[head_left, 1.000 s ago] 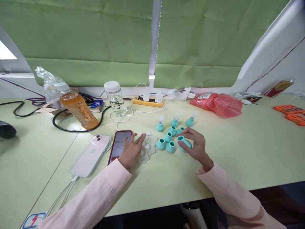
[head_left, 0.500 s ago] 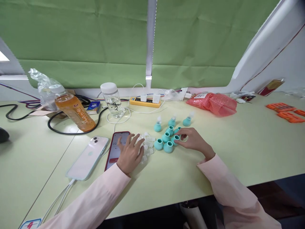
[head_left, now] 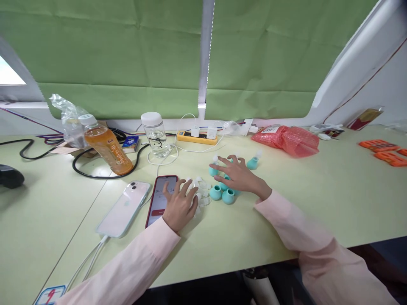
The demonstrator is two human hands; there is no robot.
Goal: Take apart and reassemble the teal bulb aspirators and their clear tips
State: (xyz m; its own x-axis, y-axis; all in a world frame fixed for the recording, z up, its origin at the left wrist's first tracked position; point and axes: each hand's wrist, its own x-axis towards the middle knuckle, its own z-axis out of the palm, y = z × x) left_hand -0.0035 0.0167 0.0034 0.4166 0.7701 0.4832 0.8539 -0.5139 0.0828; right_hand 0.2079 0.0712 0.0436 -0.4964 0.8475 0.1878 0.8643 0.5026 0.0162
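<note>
My left hand (head_left: 181,207) rests low with fingers spread, between a red-edged phone (head_left: 155,199) showing a timer and a cluster of small clear plastic pieces (head_left: 204,201). Part of both is hidden under it. My right hand (head_left: 239,176) is open, palm down over a group of small teal bulb-shaped pots, with nothing visible in its fingers. Two open-mouthed teal pots (head_left: 228,196) show in front of it. Near its fingertips stands a teal pot with a clear top (head_left: 213,170). Another topped teal pot (head_left: 252,163) stands behind the hand.
A pale phone (head_left: 124,209) with charging cables lies at left. Behind are a tilted orange drink bottle (head_left: 110,148), a white-lidded water bottle (head_left: 155,137), a yellow power strip (head_left: 187,137) and a red bubble-wrap package (head_left: 286,140). Orange pieces (head_left: 381,146) lie far right.
My right hand has left the teal pot it was pinching and moved back and left over the pots, fingers now spread. My left hand stays in place. The view has shifted slightly.
</note>
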